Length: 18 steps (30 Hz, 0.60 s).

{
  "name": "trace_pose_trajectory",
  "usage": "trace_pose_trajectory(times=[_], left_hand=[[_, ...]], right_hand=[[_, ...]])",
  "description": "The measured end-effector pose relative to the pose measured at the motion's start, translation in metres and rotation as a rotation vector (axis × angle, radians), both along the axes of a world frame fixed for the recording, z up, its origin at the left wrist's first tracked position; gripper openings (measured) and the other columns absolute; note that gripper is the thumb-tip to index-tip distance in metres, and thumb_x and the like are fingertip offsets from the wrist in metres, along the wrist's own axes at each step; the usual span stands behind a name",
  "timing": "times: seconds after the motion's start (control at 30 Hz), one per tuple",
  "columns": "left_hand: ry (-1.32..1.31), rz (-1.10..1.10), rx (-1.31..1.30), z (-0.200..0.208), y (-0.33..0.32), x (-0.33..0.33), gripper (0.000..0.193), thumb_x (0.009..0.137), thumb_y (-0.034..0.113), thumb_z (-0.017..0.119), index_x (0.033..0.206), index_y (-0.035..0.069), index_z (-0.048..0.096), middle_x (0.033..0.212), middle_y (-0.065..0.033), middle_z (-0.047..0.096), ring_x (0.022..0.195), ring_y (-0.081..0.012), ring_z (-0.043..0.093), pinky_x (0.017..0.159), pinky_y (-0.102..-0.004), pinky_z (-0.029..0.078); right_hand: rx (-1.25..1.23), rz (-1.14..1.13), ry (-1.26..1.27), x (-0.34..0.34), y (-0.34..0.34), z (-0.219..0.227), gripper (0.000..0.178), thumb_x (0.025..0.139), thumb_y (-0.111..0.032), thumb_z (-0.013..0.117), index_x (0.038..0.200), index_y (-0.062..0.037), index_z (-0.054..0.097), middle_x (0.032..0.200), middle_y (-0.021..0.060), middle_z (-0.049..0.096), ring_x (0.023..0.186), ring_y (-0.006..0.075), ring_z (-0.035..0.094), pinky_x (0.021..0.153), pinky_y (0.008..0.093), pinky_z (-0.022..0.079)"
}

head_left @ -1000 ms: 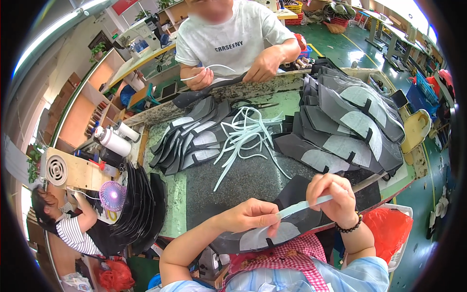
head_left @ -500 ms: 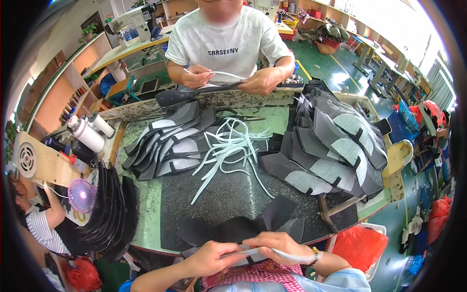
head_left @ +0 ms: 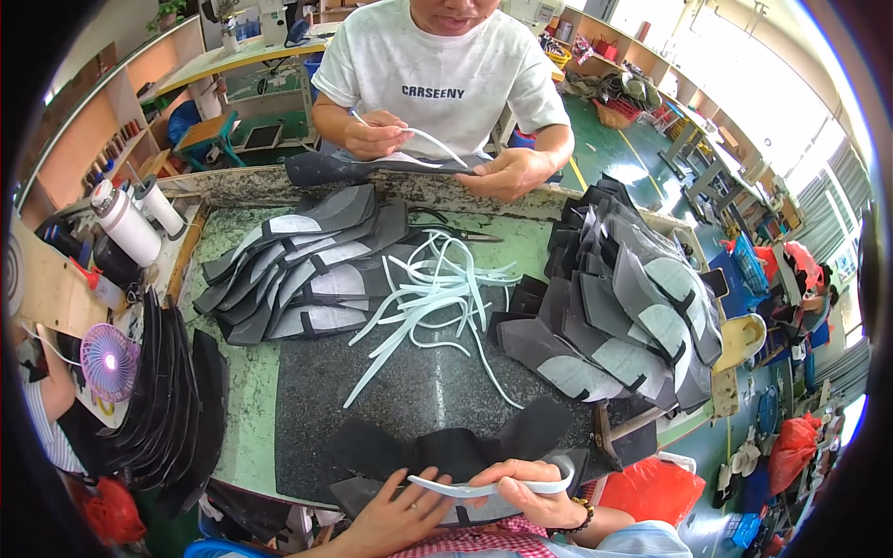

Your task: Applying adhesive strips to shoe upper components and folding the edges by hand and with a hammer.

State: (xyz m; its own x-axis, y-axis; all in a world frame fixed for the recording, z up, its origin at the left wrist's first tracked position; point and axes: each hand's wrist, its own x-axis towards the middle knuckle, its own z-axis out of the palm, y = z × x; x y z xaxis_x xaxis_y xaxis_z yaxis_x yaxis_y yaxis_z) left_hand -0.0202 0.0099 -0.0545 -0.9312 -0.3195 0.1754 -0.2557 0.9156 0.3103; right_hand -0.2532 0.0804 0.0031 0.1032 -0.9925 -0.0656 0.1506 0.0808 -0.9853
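A pale, bendy strip [head_left: 564, 474] curves over the near edge of the worktable, pinched between the fingers of my right hand [head_left: 532, 502]. Its free end reaches my left hand [head_left: 395, 517], which lies with fingers outstretched against the work, just under the strip. Beneath both hands is a dark shaped piece [head_left: 456, 448] with a grey-white panel, partly covered by my fingers. A tangle of similar pale strips [head_left: 446, 288] lies mid-table.
Stacks of black-and-grey pieces stand left [head_left: 316, 260] and right [head_left: 633, 325]. Scissors [head_left: 465, 234] lie behind the strips. Opposite, a person in a white shirt [head_left: 437, 70] holds a strip and a dark piece. A purple fan [head_left: 110, 361] is at left.
My left hand has opened from its pinch and its fingers have spread. My right hand now holds the strip in a raised curve. The view has shifted slightly.
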Motion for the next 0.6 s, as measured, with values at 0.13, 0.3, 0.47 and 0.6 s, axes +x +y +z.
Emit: trace_pose_trajectory(times=[0.13, 0.3, 0.47, 0.6], left_hand=[[0.108, -0.101, -0.234, -0.016, 0.005, 0.001, 0.032, 0.082, 0.022, 0.065, 0.111, 0.010, 0.072, 0.119, -0.0093, 0.065, 0.109, -0.0232, 0.063, 0.091, -0.0402, 0.050], [0.226, 0.078, 0.003, -0.026, 0.007, -0.008, 0.029, 0.078, 0.017, 0.065, 0.104, 0.005, 0.070, 0.103, -0.0079, 0.070, 0.090, -0.0204, 0.068, 0.081, -0.0319, 0.055], [0.461, 0.256, 0.924, 0.008, -0.024, -0.006, 0.042, 0.077, 0.020, 0.084, 0.113, 0.002, 0.071, 0.104, -0.0103, 0.072, 0.087, -0.0241, 0.068, 0.082, -0.0357, 0.053], [0.596, 0.415, 1.328, -0.005, -0.026, 0.010, 0.017, 0.081, -0.002, 0.077, 0.098, 0.001, 0.076, 0.091, -0.0092, 0.074, 0.074, -0.0115, 0.067, 0.065, -0.0240, 0.052]], right_hand=[[0.040, -0.045, 0.046, 0.004, 0.011, -0.006, 0.032, 0.106, -0.017, 0.045, 0.121, 0.0054, 0.062, 0.104, 0.0130, 0.071, 0.094, 0.0171, 0.067, 0.085, 0.0301, 0.052], [0.102, 0.015, 0.112, 0.001, 0.006, -0.006, 0.029, 0.105, -0.015, 0.046, 0.117, 0.0032, 0.064, 0.099, 0.0105, 0.071, 0.087, 0.0159, 0.066, 0.078, 0.0287, 0.050], [0.064, 0.078, 0.254, -0.005, 0.003, -0.012, 0.023, 0.101, -0.010, 0.052, 0.115, 0.0041, 0.064, 0.091, 0.0146, 0.068, 0.079, 0.0211, 0.065, 0.072, 0.0326, 0.050], [-0.070, 0.047, 0.307, 0.001, -0.012, -0.019, 0.020, 0.093, -0.001, 0.060, 0.111, 0.0040, 0.066, 0.086, 0.0150, 0.067, 0.075, 0.0273, 0.065, 0.070, 0.0360, 0.050]])
